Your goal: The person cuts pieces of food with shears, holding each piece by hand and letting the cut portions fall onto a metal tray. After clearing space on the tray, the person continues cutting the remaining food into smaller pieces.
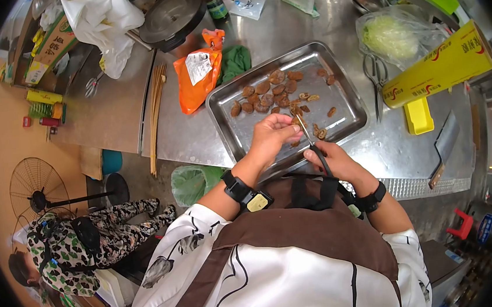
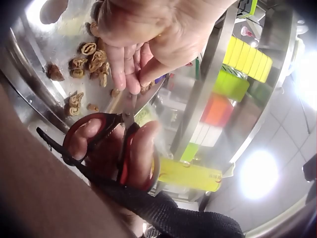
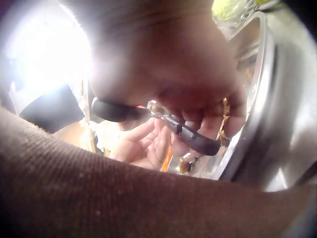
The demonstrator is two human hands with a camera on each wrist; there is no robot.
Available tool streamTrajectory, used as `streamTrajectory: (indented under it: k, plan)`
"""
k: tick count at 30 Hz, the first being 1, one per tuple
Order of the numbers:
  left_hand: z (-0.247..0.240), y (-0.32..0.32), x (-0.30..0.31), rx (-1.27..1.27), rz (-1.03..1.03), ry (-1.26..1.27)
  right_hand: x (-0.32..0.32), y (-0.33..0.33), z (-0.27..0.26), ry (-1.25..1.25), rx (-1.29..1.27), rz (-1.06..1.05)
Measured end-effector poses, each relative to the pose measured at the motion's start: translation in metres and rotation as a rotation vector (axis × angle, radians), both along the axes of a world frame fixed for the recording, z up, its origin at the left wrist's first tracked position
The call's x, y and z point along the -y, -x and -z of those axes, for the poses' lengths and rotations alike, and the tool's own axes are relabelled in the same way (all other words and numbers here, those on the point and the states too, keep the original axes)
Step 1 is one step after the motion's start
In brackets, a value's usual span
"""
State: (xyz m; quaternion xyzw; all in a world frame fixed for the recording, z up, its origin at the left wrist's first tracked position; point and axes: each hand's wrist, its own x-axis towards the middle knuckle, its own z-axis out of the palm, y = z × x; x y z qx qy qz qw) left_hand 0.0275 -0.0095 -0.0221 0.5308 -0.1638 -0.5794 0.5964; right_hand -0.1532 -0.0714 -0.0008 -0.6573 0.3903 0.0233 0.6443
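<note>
My right hand [image 1: 339, 161] grips black-handled scissors [image 1: 317, 150], its thumb and fingers through the loops. In the left wrist view the scissors [image 2: 130, 119] show red inside the handles. Their blades reach the fingertips of my left hand [image 1: 273, 134], which pinches a small brown piece of food, mostly hidden by the fingers. Both hands are over the near part of a metal tray [image 1: 340, 95]. Several wrinkled brown lumps [image 1: 265, 100] lie in its far left part. Cut pieces [image 2: 96, 60] with folded layers inside lie closer to the hands.
Left of the tray are an orange bag [image 1: 197, 81] and long wooden sticks [image 1: 158, 120]. On the right are another pair of scissors [image 1: 376, 78], a yellow box [image 1: 440, 66], a yellow tray [image 1: 418, 116] and a cleaver [image 1: 445, 143]. A person [image 1: 73, 250] stands behind at left.
</note>
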Motion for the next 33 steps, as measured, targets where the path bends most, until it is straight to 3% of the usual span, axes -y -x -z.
streamTrajectory:
  k: [24,27,29,30,32,33]
  plan:
    - [0.022,0.0,0.0,-0.088,0.054,-0.143,0.009,-0.001,0.006,0.07,-0.025,0.054]
    - [0.035,-0.023,-0.004,0.127,0.102,-0.102,0.008,0.006,0.012,0.046,-0.032,0.108]
    - [0.016,-0.041,-0.006,0.776,0.16,-0.285,0.009,0.011,0.013,0.018,0.004,0.167]
    - [0.019,-0.053,-0.009,0.78,0.157,-0.289,0.009,0.012,0.01,-0.01,0.015,0.184]
    - [0.035,-0.074,-0.012,1.79,-0.051,-0.016,0.01,0.016,0.014,0.001,-0.002,0.169]
    - [0.038,-0.077,-0.013,1.789,-0.053,-0.016,0.009,0.018,0.016,0.013,-0.023,0.157]
